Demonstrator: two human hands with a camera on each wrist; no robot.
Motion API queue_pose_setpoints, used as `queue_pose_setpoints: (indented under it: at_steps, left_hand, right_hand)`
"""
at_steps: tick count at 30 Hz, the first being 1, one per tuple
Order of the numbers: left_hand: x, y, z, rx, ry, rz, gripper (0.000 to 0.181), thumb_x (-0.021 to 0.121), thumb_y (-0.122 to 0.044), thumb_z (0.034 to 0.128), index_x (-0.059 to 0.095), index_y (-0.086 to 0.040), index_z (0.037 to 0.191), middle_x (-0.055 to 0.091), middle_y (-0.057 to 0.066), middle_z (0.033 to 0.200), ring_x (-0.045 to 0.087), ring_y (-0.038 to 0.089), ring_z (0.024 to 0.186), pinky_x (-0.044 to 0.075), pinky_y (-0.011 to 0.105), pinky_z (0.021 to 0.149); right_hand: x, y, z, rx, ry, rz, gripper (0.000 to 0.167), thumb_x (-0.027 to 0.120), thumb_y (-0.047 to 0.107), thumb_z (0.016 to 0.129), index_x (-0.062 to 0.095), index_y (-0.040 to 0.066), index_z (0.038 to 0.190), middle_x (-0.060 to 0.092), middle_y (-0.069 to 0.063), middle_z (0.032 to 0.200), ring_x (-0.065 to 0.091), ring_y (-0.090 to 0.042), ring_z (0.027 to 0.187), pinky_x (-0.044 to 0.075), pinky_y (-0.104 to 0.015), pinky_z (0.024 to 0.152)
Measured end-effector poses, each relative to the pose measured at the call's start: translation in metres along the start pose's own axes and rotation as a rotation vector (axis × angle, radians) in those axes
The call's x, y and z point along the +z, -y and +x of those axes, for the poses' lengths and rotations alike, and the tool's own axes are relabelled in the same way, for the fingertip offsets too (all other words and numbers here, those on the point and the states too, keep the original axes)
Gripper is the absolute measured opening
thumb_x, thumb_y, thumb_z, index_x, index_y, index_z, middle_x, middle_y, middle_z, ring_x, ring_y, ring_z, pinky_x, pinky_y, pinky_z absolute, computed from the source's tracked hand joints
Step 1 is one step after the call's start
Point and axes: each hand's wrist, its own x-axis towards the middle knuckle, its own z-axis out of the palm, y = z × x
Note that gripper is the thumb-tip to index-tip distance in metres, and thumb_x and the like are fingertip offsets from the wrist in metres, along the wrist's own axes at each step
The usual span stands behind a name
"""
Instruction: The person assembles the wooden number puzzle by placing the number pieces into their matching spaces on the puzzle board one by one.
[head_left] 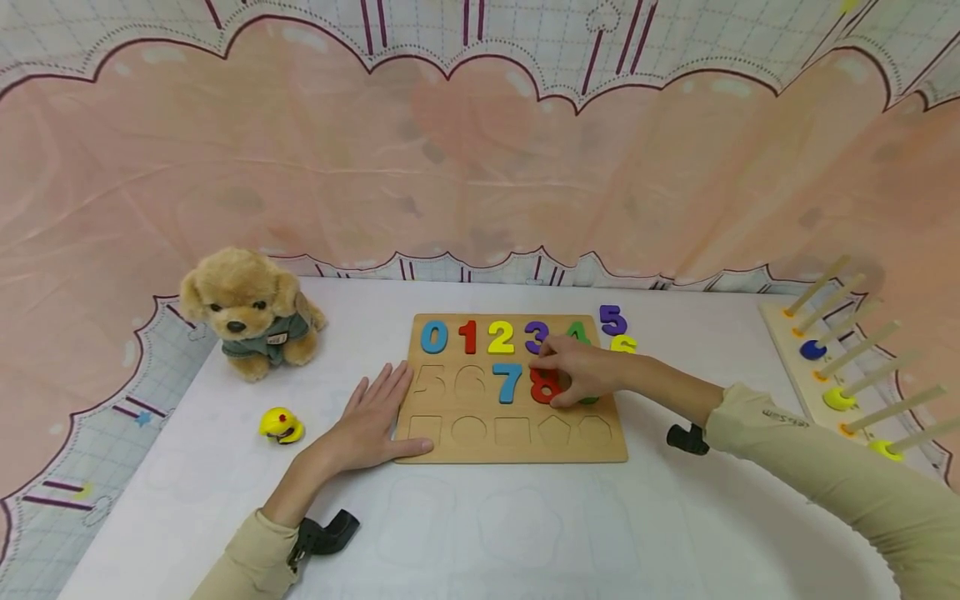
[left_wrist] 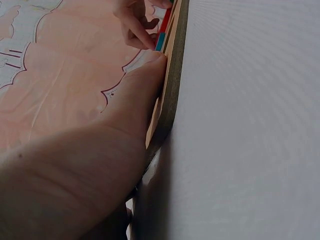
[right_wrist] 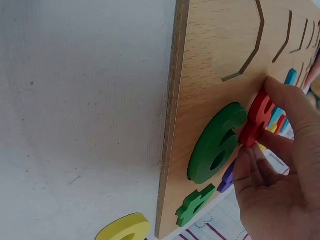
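A wooden number board [head_left: 510, 456] lies on the white table. My right hand [head_left: 587, 368] pinches a red number 8 [right_wrist: 258, 115] between thumb and fingers, at the board's middle row. On either side of it are a blue 7 [head_left: 507, 382] and a green 9 [right_wrist: 212, 150], the latter mostly hidden by the hand in the head view. Along the top row sit blue 0 [head_left: 433, 337], red 1 [head_left: 468, 337], yellow 2 [head_left: 500, 337], purple 3 [head_left: 536, 337] and green 4 [head_left: 577, 332]. With fingers spread, my left hand [head_left: 372, 423] rests on the board's left edge.
Off the board's right side lie a purple 5 [head_left: 612, 320] and a yellow 6 [head_left: 622, 343], partly behind the right arm. A plush dog [head_left: 251, 312] and small yellow toy [head_left: 281, 425] are at left. A pegged wooden stand [head_left: 795, 354] is at right.
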Motion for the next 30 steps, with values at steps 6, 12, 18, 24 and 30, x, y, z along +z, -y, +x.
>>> queue_pose_setpoints:
  at_steps: [6,12,18,24,30]
  left_hand:
    - [0.001,0.0,0.0,-0.006,0.005,-0.002,0.11,0.066,-0.063,0.0799,0.011,-0.005,0.156,0.007,0.014,0.165,0.002,0.035,0.153,-0.002,0.059,0.12]
    - [0.001,-0.001,0.0,-0.006,0.007,0.0,0.11,0.066,-0.063,0.0801,0.012,-0.005,0.156,0.007,0.014,0.165,0.002,0.036,0.152,-0.002,0.06,0.12]
    - [0.0,0.0,0.001,-0.006,0.006,0.004,0.11,0.066,-0.063,0.0803,0.011,-0.005,0.156,0.007,0.014,0.165,0.002,0.035,0.153,-0.002,0.06,0.12]
    - [0.0,0.0,0.001,-0.003,0.007,0.009,0.11,0.065,-0.063,0.0806,0.011,-0.005,0.156,0.007,0.014,0.165,0.002,0.036,0.152,-0.002,0.06,0.12]
    - [-0.001,0.0,0.0,-0.003,0.006,0.014,0.11,0.066,-0.063,0.0804,0.011,-0.004,0.156,0.007,0.014,0.165,0.002,0.036,0.152,-0.001,0.06,0.12]
  right_hand:
    - [0.001,0.001,-0.004,0.014,-0.014,-0.008,0.075,0.074,0.036,0.085,0.042,0.011,0.147,0.045,-0.01,0.132,0.042,-0.021,0.115,0.048,-0.03,0.093]
    - [-0.012,-0.005,-0.019,0.066,-0.134,0.051,0.082,0.076,0.038,0.083,0.039,0.006,0.149,0.043,-0.015,0.14,0.045,-0.028,0.123,0.05,-0.043,0.1]
    - [-0.024,-0.037,-0.038,0.126,-0.28,0.06,0.082,0.078,0.031,0.082,0.038,-0.001,0.146,0.043,-0.022,0.14,0.044,-0.036,0.124,0.046,-0.054,0.102]
    - [-0.024,-0.068,-0.054,0.195,-0.302,0.069,0.084,0.078,0.029,0.082,0.035,-0.004,0.147,0.04,-0.027,0.14,0.043,-0.04,0.124,0.047,-0.055,0.099]
    - [-0.02,-0.079,-0.063,0.207,-0.278,0.107,0.087,0.078,0.028,0.081,0.033,-0.004,0.148,0.04,-0.03,0.139,0.046,-0.042,0.118,0.048,-0.055,0.094]
